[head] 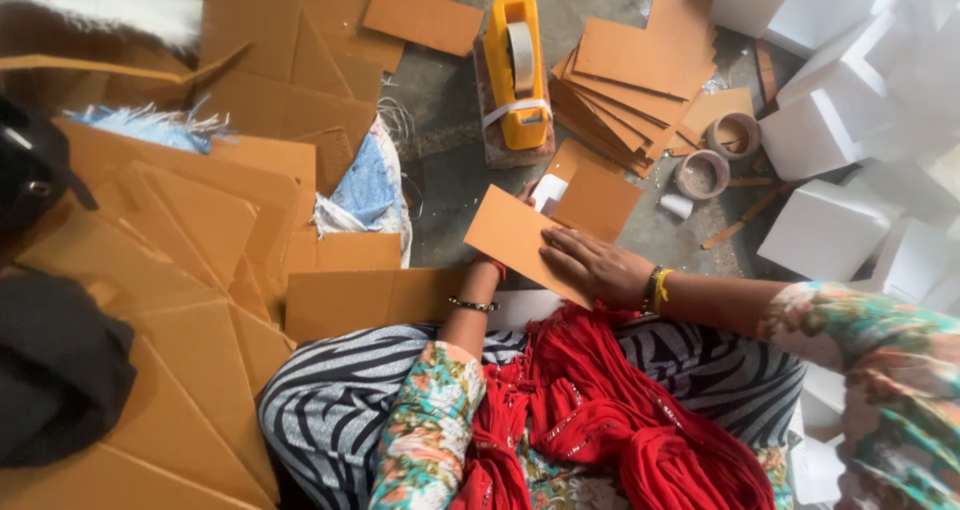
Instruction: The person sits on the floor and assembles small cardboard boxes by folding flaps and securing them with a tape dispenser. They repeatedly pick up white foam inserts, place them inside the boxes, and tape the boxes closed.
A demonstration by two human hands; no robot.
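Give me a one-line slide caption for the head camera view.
Right hand presses a cardboard piece; yellow tape dispenser ahead.

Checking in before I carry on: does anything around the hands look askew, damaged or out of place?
Mostly untidy. Loose cardboard sheets lie overlapping at odd angles. The stack beside the yellow tape dispenser is fanned out, not squared. The right hand presses a tilted cardboard piece. No damage shows.

Under my right hand point(597, 265) lies a matt brown cardboard piece point(520, 238), smooth-faced and dull. At twelve o'clock stands the tape dispenser point(517, 70), glossy yellow plastic with a pale tape roll. The cardboard stack point(635, 80) at one o'clock is the same matt board. The white blocks point(825, 130) at three o'clock look like chalky foam. The floor point(450, 170) is rough grey concrete. My red cloth point(610, 410) is soft and crinkled.
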